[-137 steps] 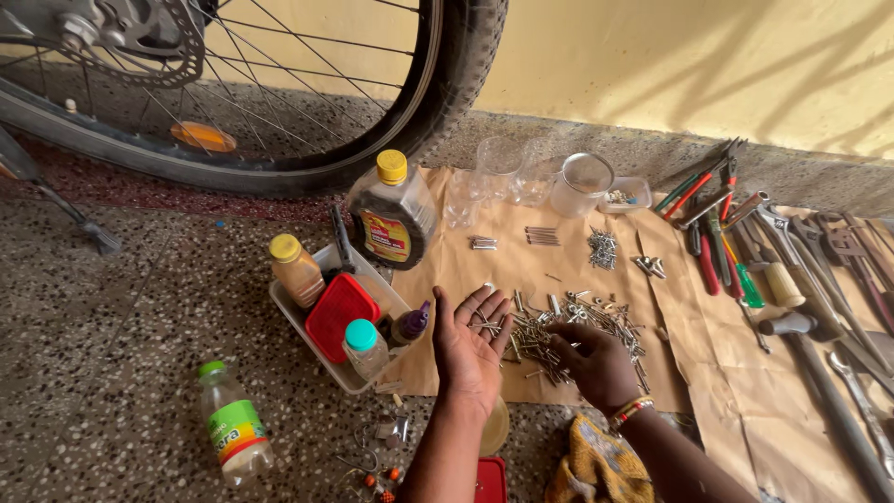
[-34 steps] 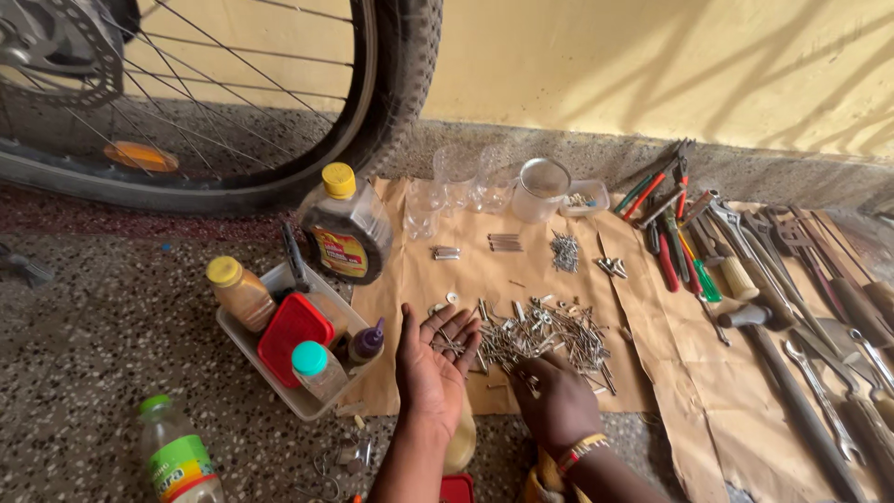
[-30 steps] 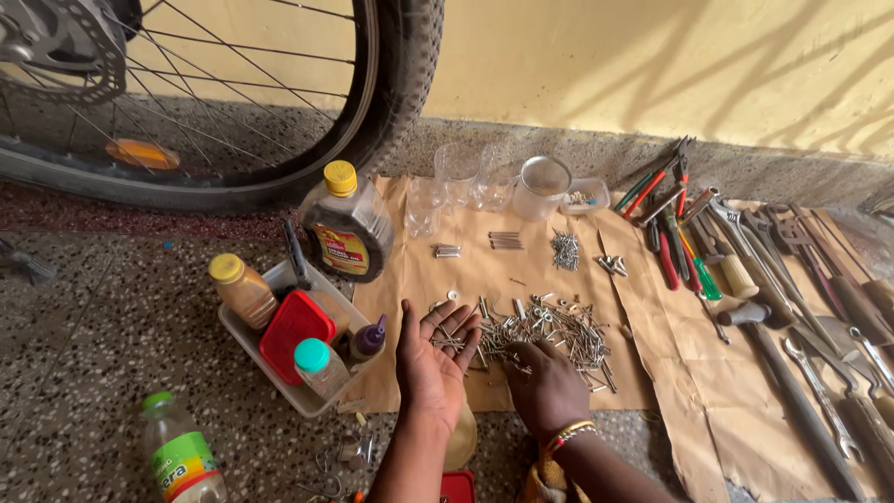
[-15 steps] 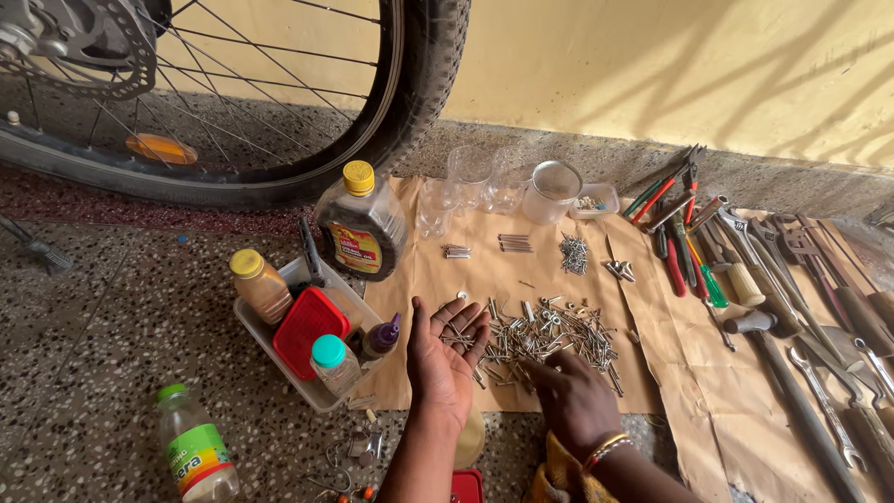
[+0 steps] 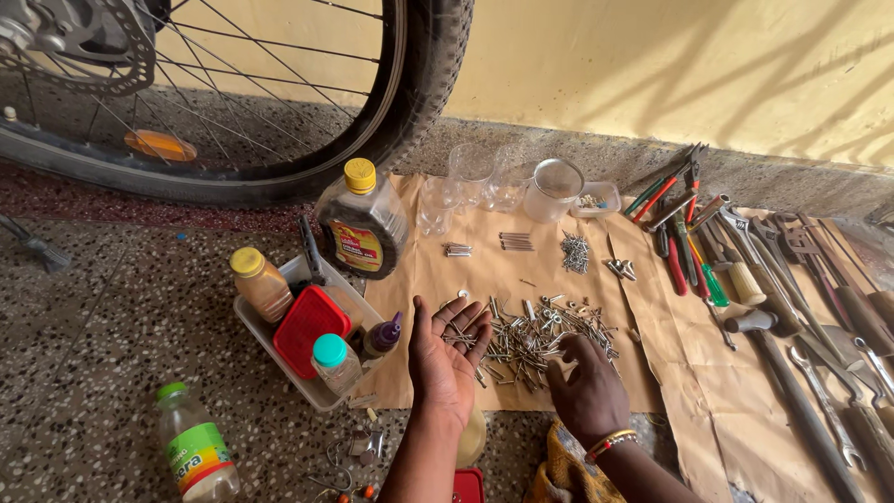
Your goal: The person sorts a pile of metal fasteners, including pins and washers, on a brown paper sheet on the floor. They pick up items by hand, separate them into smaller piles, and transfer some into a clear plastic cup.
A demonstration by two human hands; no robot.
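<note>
Brown paper [image 5: 559, 279] covered the floor by the wall, giving small metal parts a plain ground to show against. Far left stood a bicycle wheel [image 5: 410, 102], and near it a dark oil bottle [image 5: 361, 224] beside a white tub [image 5: 279, 335] that kept smaller bottles upright together. Hand tools [image 5: 745, 270] lay in a row on the right of the paper, handles near, each easy to pick out. At the far edge stood clear cups [image 5: 484, 177], with little sorted groups of fasteners in front of them. A loose pile of screws and nails [image 5: 540, 331] lay mid-paper, silvery, thin and tangled, of mixed lengths. The left hand [image 5: 442, 359] was held palm up just left of the pile, fingers apart and slightly cupped, cradling a few pieces. The right hand [image 5: 587, 391] rested palm down at the pile's near edge, fingers loosely spread over the screws; whether it pinched one could not be told.
</note>
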